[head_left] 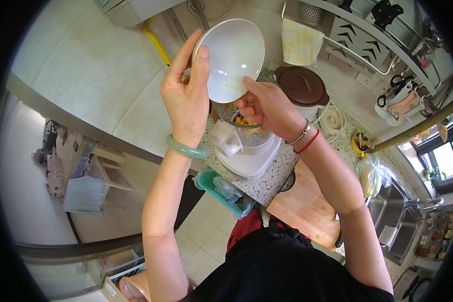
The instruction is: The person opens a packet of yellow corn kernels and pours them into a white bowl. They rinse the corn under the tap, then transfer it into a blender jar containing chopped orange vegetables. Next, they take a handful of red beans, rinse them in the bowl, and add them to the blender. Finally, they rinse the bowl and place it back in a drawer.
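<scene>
My left hand [189,83] grips a white bowl [234,55], thumb over its rim and fingers behind it. The bowl is tipped so its shiny inside faces me, with small yellow bits stuck near the lower edge. At that lower rim, my right hand [267,104] has its thumb on the bowl's edge and its other fingers curled beneath. Directly below is a white food processor [249,158] with a clear container [256,133] and a white handle. Orange-yellow pieces [242,121] lie inside the container, partly hidden by my right hand.
A white pot with a brown lid [302,86] stands behind the processor, near a coiled white cable [332,120]. A wooden cutting board [309,204] lies nearer me, and a sink [395,216] is at right. Below the counter edge sits a lined green bin [224,194].
</scene>
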The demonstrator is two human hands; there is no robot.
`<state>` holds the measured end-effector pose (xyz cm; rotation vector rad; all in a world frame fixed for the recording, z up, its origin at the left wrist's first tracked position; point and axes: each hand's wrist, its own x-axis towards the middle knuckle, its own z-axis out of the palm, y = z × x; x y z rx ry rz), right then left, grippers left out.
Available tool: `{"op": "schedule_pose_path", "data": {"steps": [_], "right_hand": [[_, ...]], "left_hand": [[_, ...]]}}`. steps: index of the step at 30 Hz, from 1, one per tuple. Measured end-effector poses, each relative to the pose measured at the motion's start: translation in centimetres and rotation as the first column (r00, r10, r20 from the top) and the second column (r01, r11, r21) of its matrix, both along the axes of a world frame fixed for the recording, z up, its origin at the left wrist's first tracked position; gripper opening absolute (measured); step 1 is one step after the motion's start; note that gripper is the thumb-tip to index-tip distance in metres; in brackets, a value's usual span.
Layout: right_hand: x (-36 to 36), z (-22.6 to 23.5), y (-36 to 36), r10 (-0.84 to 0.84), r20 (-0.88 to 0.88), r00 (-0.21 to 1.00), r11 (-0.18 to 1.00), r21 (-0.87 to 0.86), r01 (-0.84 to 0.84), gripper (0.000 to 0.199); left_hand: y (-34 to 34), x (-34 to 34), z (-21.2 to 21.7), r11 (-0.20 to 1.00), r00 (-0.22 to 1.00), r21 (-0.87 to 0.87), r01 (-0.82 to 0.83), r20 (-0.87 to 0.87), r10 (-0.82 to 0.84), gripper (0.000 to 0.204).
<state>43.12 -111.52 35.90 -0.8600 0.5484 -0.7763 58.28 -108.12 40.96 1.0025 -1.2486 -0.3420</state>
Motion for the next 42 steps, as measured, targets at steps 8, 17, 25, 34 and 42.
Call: {"op": "schedule_pose_path", "data": {"steps": [8, 17, 25, 34, 42], "right_hand": [[-2.4, 1.7, -0.6, 0.05, -0.389, 0.92, 0.907, -0.367, -0.205, 0.031], [-1.4, -0.2, -1.0, -0.834, -0.203, 0.513, -0.108, -0.852, -0.513, 0.015], [-2.2, 4.3, -2.1, -0.287, -0.714, 0.639, 0.751, -0.581, -0.313, 0.047], [0.7, 1.5, -1.1, -0.211, -0.12, 0.97, 0.955, -0.235, 0.179, 0.049], [0.8, 1.1, -1.2, 0.057, -0.009, 0.998, 0.998, -0.032, -0.057, 0.04]], "left_hand": [[-0.3, 0.4, 0.4, 0.999, 1.0, -0.047, 0.016, 0.019, -0.015, 0.039], [-0.4, 3.0, 1.0, 0.976, 0.996, -0.198, -0.093, -0.024, 0.09, 0.04], [1.1, 2.3, 0.8, 0.988, 0.994, -0.101, -0.113, -0.006, 0.113, 0.042], [1.1, -0.5, 0.8, 0.992, 0.988, -0.121, 0.042, -0.14, -0.059, 0.042], [0.6, -0.7, 0.2, 0.992, 0.996, -0.121, 0.047, -0.075, -0.056, 0.04]]}}
